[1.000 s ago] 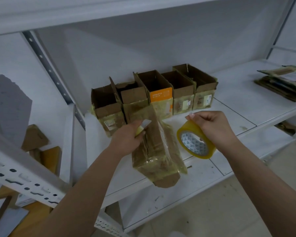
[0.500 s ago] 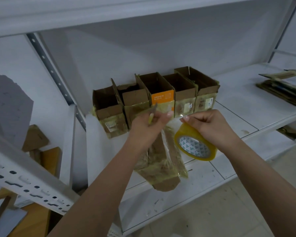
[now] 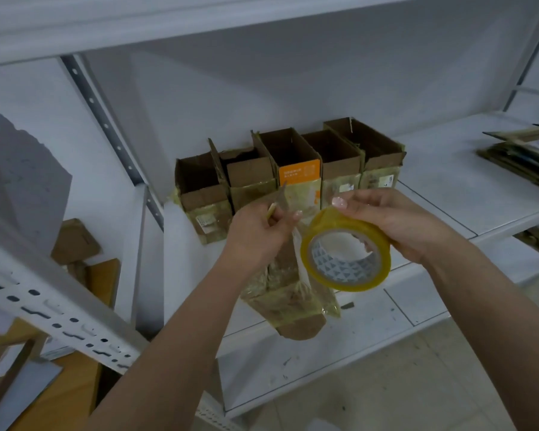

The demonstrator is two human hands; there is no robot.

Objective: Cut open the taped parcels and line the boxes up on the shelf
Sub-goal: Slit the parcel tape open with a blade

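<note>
My left hand (image 3: 259, 231) grips a small utility knife (image 3: 276, 203) with its blade pointing up, and a taped cardboard parcel (image 3: 287, 297) hangs below it. My right hand (image 3: 395, 225) holds a yellow tape roll (image 3: 346, 259) just right of the parcel. A strip of tape (image 3: 301, 256) runs between the roll and the parcel. Several opened boxes (image 3: 293, 169) stand in a row at the back of the white shelf (image 3: 448, 194), one with an orange panel (image 3: 299, 172).
A stack of flattened cardboard (image 3: 523, 157) lies on the shelf at the far right. A perforated shelf upright (image 3: 59, 315) crosses the lower left, with cardboard pieces (image 3: 75, 241) behind it. An upper shelf board (image 3: 199, 17) hangs overhead.
My left hand rose from the parcel's side to its top with the knife, closer to my right hand. The tape roll shifted a little nearer the parcel.
</note>
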